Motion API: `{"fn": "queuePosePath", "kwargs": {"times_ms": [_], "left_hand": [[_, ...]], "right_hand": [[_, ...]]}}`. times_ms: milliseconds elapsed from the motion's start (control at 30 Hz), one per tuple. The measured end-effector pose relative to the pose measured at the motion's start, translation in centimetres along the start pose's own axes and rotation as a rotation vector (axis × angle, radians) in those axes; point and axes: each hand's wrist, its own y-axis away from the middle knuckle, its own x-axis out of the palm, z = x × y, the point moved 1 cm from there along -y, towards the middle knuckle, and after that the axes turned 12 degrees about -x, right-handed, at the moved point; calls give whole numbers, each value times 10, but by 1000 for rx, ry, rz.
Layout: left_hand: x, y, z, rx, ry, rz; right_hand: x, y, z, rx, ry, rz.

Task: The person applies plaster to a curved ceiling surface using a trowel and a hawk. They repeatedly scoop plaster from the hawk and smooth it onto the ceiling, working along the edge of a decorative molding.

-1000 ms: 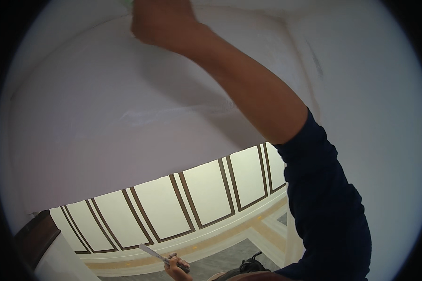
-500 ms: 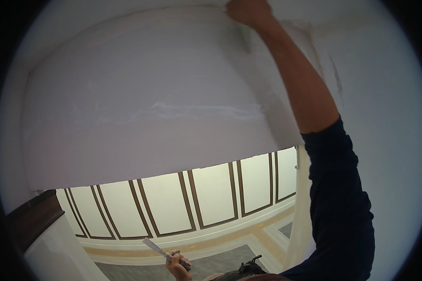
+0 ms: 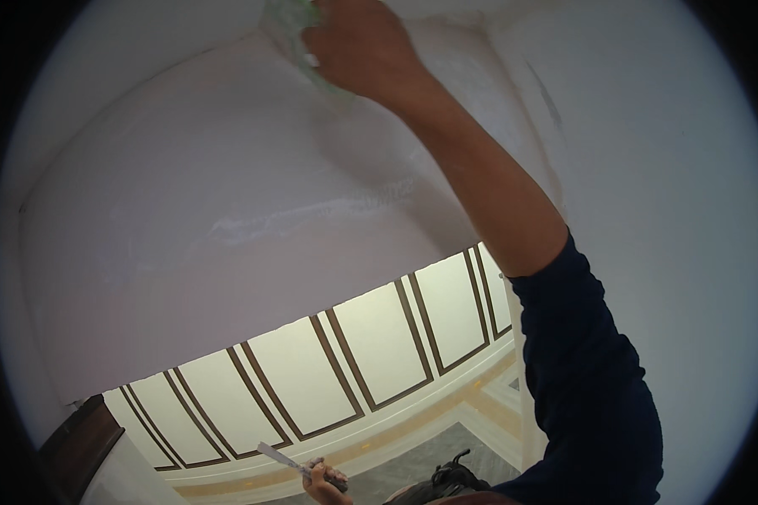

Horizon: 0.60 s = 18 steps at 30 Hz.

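Note:
My right hand (image 3: 358, 46) is raised high against the top of the pale wall panel (image 3: 194, 168). Its fingers are closed round a pale green, flat-looking tool (image 3: 288, 29), blurred by motion; its exact kind cannot be made out. The tool is at the upper edge of the panel, where it meets the ceiling. Low down, my left hand (image 3: 322, 486) grips a putty knife (image 3: 278, 457) by its handle, the blade pointing up and to the left. Whitish smears of filler (image 3: 286, 217) run across the middle of the panel.
Below the panel's lower edge, a far wall has brown-framed cream panels (image 3: 303, 379) above a patterned floor (image 3: 446, 450). Dark wooden trim (image 3: 84, 450) stands at lower left. A white side wall (image 3: 648, 168) rises on the right. A black strapped item (image 3: 451, 480) is near my body.
My right hand has swept left and slightly down along the panel's top, bringing the green tool into plainer view. The view has tilted; my left hand still holds the putty knife.

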Motion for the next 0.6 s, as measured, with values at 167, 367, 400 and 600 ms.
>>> {"fn": "queuePosePath", "kwargs": {"times_ms": [167,367,400,600], "left_hand": [[19,28,18,59,-18,-39],[54,74,46,25,42,-80],[57,78,48,15,45,-71],[59,84,60,-17,94,-86]], "right_hand": [[-41,26,-51,-319,174,-214],[-15,2,-78,-673,421,-97],[-7,-2,-77,-730,475,-90],[36,-18,-58,-782,510,-93]]}}
